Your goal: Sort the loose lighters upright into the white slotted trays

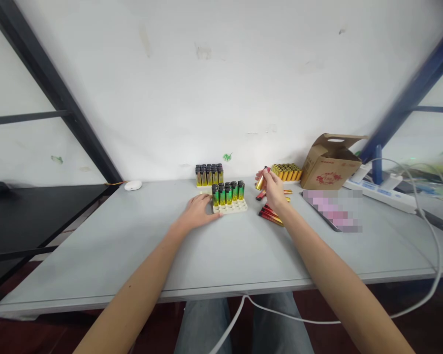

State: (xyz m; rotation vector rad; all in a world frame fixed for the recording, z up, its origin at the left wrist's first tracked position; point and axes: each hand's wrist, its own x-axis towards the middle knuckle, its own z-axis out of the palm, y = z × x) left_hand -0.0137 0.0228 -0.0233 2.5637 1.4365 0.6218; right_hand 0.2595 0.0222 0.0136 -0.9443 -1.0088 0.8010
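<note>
My left hand (197, 214) grips the left end of a white rack (239, 208), thumb at its front edge and fingers behind. Green-and-yellow lighters (229, 194) with black tops stand upright in the rack's rear rows, while front holes show bare. In my right hand (273, 189), raised slightly above the table, a red-and-gold lighter (261, 181) is pinched between thumb and fingers, tilted. Under and beside that hand lie several loose red-and-gold lighters (270, 216), partly hidden by the wrist.
Another rack of dark-topped lighters (209, 175) stands against the wall. Gold lighters or similar pieces (287, 172) fill a tray beside an open cardboard box (328, 167). To the right are a blurred-out phone-like slab (328, 209), power strip (384, 194) and white cable (433, 236). A white case (133, 185) sits left.
</note>
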